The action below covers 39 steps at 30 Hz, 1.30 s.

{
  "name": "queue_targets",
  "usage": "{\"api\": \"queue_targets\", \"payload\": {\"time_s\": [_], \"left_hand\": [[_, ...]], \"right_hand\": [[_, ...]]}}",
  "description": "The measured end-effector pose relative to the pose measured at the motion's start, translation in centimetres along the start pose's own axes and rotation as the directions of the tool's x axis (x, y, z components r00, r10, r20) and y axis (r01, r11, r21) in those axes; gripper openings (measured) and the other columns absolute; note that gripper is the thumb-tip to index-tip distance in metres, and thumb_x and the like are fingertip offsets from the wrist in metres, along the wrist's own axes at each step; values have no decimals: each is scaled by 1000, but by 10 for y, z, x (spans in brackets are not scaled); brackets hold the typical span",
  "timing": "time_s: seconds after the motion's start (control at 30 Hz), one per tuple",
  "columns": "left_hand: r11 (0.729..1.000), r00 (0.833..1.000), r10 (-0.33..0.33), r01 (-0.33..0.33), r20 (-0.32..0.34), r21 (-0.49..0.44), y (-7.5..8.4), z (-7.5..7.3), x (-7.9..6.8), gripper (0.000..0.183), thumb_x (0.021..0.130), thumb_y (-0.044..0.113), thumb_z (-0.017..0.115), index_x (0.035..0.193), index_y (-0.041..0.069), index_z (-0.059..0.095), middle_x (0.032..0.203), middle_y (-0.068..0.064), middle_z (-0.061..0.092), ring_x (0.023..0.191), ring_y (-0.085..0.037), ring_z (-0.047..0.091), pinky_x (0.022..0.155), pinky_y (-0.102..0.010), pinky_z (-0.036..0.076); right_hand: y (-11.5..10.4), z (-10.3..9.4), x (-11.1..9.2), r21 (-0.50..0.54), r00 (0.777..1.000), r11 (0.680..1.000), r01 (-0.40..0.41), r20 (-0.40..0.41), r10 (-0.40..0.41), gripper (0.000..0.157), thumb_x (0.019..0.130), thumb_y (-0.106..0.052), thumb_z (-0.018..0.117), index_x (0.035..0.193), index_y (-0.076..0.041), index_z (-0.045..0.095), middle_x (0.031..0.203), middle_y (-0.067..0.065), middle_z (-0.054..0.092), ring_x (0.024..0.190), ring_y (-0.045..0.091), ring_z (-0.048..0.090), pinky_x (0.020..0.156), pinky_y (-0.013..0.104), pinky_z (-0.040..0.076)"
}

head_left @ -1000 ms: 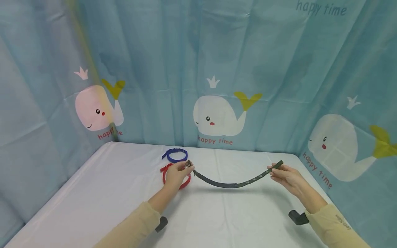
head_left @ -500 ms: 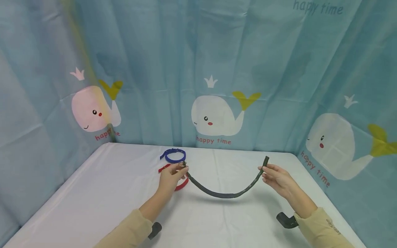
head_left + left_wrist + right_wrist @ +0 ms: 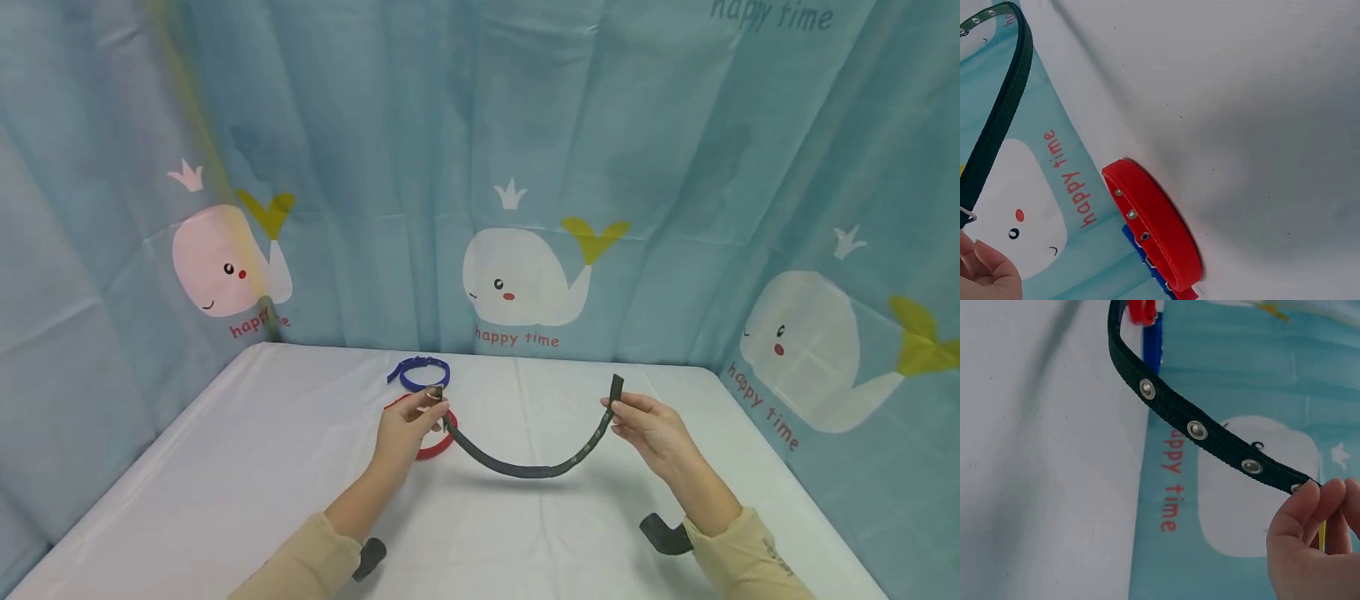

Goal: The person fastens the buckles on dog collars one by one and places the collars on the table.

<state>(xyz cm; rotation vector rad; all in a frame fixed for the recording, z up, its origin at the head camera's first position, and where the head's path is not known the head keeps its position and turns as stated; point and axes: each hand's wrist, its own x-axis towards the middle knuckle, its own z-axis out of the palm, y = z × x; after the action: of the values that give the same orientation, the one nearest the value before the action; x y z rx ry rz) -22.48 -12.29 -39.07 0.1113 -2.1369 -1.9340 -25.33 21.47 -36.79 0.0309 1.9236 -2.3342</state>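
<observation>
A dark green collar (image 3: pixel 525 472), a webbing strap with metal eyelets, sags in a U between both hands over the table. My left hand (image 3: pixel 405 429) pinches its buckle end between thumb and fingers. My right hand (image 3: pixel 652 435) pinches the other end near the tip, which points up past the fingers. The right wrist view shows the eyelets along the collar (image 3: pixel 1172 407) leading to the right fingertips. Behind the left hand, a red collar (image 3: pixel 1155 215) stands on its edge as a loop, partly covered by that hand in the head view.
A blue collar (image 3: pixel 420 362), also looped, lies just beyond the red one. The white-covered table (image 3: pixel 225 467) meets a blue curtain (image 3: pixel 360 208) printed with whales at the back and sides. A black bent piece (image 3: pixel 666 534) shows by the right sleeve, another dark piece (image 3: pixel 369 558) by the left.
My right hand has moved left toward the left hand. The green collar's sag has deepened, and its free tip has turned from slanting right to nearly upright. The left hand has shifted slightly left.
</observation>
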Motion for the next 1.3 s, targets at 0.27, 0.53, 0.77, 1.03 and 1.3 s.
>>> {"api": "queue_targets", "payload": {"time_s": [0.27, 0.53, 0.77, 1.03, 1.3], "left_hand": [[1000, 999, 26, -25, 29, -9, 2, 0, -4, 31, 89, 11, 71, 117, -1, 68, 93, -5, 68, 72, -15, 60, 72, -24, 50], [1000, 998, 21, -21, 61, -7, 6, -1, -5, 32, 91, 11, 69, 121, 1, 67, 100, -7, 67, 74, -18, 59, 75, -28, 51], [999, 997, 41, -41, 68, 2, 6, -1, -6, 33, 91, 13, 69, 121, 1, 67, 100, -8, 67, 73, -18, 59, 73, -25, 50], [996, 992, 85, -85, 98, -10, 10, 3, -9, 31, 90, 11, 70, 119, -1, 68, 103, -9, 66, 71, -16, 58, 68, -22, 50], [996, 984, 93, -93, 152, -7, 17, 6, -13, 32, 90, 10, 69, 120, -1, 67, 104, -7, 65, 74, -18, 58, 70, -26, 54]], "right_hand": [[1, 23, -4, -110, 999, 993, 40, -22, -42, 16, 89, 2, 66, 103, -2, 71, 93, -3, 72, 81, 11, 61, 81, 26, 51], [4, 40, -6, -241, 992, 964, 117, -27, -127, 27, 89, -2, 68, 113, 10, 64, 94, -2, 72, 77, 12, 60, 75, 26, 51], [10, 56, -7, -347, 977, 917, 197, -7, -213, 24, 88, -4, 70, 107, 9, 66, 95, 6, 72, 86, 16, 62, 71, 27, 48], [13, 73, -10, -413, 959, 872, 262, 13, -282, 18, 85, -4, 73, 100, 4, 71, 87, 4, 68, 82, 16, 53, 69, 29, 42], [19, 88, -12, -449, 915, 802, 395, 111, -388, 10, 82, 2, 74, 92, 2, 72, 85, 7, 66, 68, 13, 47, 58, 23, 38]]}}
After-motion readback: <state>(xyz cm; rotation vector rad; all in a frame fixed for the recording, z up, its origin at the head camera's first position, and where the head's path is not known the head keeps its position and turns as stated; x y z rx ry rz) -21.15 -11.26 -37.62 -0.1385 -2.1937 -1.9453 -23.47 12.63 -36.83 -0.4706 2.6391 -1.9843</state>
